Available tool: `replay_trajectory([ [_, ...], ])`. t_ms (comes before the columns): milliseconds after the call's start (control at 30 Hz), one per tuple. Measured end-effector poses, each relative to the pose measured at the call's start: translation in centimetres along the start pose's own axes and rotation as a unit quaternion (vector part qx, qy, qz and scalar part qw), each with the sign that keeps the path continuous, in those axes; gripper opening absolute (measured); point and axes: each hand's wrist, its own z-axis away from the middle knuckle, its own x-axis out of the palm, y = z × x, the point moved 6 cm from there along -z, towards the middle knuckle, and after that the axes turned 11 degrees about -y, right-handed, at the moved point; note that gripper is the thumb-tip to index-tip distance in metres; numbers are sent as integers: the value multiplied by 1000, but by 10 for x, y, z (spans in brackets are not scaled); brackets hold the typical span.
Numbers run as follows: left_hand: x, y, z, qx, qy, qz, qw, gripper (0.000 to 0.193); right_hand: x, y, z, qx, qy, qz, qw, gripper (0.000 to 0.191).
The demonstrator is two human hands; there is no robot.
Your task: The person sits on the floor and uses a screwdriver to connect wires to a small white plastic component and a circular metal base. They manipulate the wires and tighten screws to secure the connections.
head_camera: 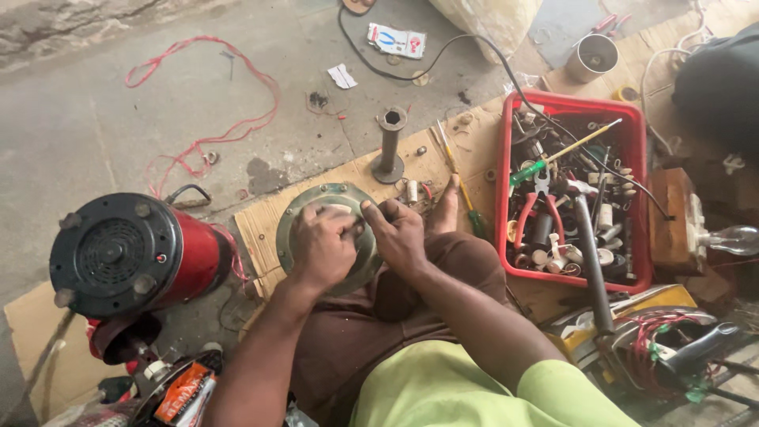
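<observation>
Left hand: the left hand (322, 243) lies on the round metal plate (294, 229), fingers curled onto its middle and pressing on it.
Right hand: the right hand (398, 232) meets the plate's right edge, fingers bent and pinching at a small part there; what that part is cannot be told.
Round metal plate: greenish-grey disc, propped on the person's knee over the cardboard sheet (265, 225) on the floor.
Left of the plate: a red motor housing (134, 253) with a black vented end cap, lying on its side, near but apart.
Behind the plate: a short dark metal post (390, 146) standing upright on the cardboard.
Right of the plate: a red plastic tray (642, 198) of pliers, screwdrivers and small parts, well apart; a yellow-handled screwdriver (456, 175) lies between the two.
</observation>
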Motion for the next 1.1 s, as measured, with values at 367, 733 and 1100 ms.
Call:
replay_trajectory([
  [367,3,-14,3,-99,-9,117,988,10,5,-15,1,128,-150,-251,948,26],
  [733,11,-11,2,-29,-57,18,998,6,-1,-8,-5,-20,6,29,999,44],
  [1100,6,-3,-2,-45,-24,-11,999,11,-1,-12,-3,34,22,-54,998,38],
])
